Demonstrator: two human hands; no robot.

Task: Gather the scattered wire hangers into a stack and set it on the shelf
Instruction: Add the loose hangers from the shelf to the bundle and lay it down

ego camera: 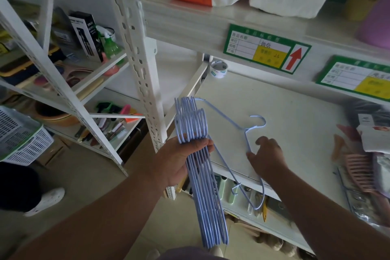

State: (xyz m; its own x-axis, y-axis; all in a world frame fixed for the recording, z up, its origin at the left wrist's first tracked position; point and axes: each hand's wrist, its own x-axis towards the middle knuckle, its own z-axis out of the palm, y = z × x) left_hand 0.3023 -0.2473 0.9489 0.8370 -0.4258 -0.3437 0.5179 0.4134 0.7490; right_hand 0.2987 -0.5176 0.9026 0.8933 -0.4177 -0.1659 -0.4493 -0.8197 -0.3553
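My left hand point(181, 160) is shut around a stack of several light-blue wire hangers point(202, 192), held upright in front of the shelf's left corner, hooks at the top. One loose blue hanger point(238, 126) lies on the white shelf point(285, 116), its hook pointing toward the back and its lower corner hanging over the front edge. My right hand point(268, 154) rests on this hanger's shoulder wire near the shelf's front edge, thumb and fingers pinching the wire.
A tape roll point(219, 68) sits at the shelf's back left. Pink combs and packets point(358, 167) crowd its right end. A white perforated upright point(139, 63) stands just left of the stack. Another person's shoe point(45, 201) is on the floor at left.
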